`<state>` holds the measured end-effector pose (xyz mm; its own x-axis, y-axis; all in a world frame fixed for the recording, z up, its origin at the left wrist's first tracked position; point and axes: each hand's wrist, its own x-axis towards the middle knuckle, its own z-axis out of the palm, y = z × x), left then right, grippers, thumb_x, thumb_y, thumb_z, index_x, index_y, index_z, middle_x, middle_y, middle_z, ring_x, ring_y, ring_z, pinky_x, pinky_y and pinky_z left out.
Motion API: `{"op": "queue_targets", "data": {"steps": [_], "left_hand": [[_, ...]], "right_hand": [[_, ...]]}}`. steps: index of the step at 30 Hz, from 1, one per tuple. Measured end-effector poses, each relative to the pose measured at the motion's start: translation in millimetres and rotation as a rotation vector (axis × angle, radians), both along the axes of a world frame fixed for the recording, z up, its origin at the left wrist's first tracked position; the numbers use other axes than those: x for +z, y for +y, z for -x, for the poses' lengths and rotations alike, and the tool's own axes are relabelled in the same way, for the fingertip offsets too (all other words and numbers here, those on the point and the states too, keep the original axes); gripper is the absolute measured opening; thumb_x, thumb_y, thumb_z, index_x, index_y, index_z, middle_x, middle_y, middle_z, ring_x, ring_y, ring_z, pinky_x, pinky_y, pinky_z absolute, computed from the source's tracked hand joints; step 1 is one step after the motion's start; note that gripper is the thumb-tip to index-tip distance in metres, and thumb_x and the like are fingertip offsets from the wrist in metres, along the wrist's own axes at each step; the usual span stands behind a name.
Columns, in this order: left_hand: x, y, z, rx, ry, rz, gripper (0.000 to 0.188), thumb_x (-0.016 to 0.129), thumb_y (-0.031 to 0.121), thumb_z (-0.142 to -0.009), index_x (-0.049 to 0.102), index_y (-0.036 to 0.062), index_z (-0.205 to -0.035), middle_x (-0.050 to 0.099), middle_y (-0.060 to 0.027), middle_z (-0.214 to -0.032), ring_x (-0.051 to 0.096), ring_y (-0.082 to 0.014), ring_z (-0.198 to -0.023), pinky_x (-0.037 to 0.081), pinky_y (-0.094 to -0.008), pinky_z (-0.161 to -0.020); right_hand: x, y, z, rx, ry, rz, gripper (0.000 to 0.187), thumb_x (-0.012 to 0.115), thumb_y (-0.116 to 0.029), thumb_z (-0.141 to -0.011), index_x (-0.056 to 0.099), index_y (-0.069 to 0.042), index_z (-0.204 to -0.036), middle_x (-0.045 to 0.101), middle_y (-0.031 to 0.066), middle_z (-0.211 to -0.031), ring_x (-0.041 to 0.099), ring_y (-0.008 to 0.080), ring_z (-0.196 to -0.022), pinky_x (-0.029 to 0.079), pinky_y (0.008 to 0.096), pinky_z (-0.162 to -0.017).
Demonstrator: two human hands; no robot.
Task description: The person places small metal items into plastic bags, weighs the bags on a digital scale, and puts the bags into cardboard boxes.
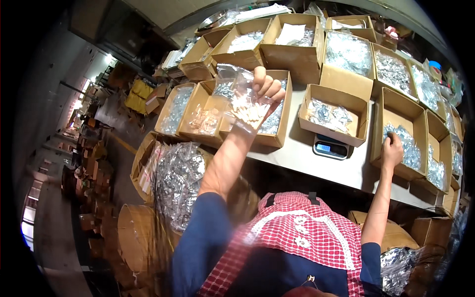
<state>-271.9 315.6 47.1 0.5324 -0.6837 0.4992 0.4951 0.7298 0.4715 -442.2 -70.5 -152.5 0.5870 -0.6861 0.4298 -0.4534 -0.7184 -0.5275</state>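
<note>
My left hand (pixel 268 86) is raised over the boxes at the left of the table, its fingers closed on the top of a clear plastic bag (pixel 246 108). Small pale pegs, like wooden dowels, fill the bag's lower part. My right hand (pixel 393 148) reaches down into a cardboard box (pixel 393 101) at the right. Its fingers are curled against small clear bags of grey metal parts (pixel 411 154); what they pinch is hidden. Between my hands, an open carton (pixel 336 129) holding small clear bags of parts (pixel 329 116) rests on a digital scale (pixel 330 148) with a lit display.
Open boxes of bagged hardware crowd the back of the white table (pixel 282 158), including one with pale pegs (pixel 204 119). A large clear sack of metal parts (pixel 180 183) stands below the left edge. More cartons (pixel 136 237) line the floor at left.
</note>
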Motion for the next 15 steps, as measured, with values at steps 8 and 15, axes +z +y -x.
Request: {"op": "queue_targets", "data": {"steps": [8, 15], "left_hand": [[-32, -36, -34, 0.171, -0.047, -0.187, 0.023, 0.058, 0.025, -0.09, 0.049, 0.0097, -0.074, 0.037, 0.0017, -0.057, 0.039, -0.0104, -0.056, 0.033, -0.0243, -0.052], [-173, -131, -78, 1.136, -0.786, -1.695, 0.018, 0.065, 0.021, -0.069, 0.072, 0.0081, -0.079, 0.069, -0.0123, -0.083, 0.065, -0.029, -0.092, 0.051, -0.0467, -0.085]], "right_hand": [[1, -5, -7, 0.027, 0.012, 0.027, 0.022, 0.053, -0.022, -0.084, 0.068, -0.015, -0.099, 0.069, 0.0064, -0.098, 0.065, 0.0292, -0.086, 0.05, 0.0384, -0.073], [-21, -15, 1, 0.227, 0.068, -0.115, 0.032, 0.053, -0.024, -0.09, 0.065, -0.008, -0.114, 0.069, 0.0117, -0.106, 0.066, 0.0287, -0.093, 0.05, 0.038, -0.079]]}}
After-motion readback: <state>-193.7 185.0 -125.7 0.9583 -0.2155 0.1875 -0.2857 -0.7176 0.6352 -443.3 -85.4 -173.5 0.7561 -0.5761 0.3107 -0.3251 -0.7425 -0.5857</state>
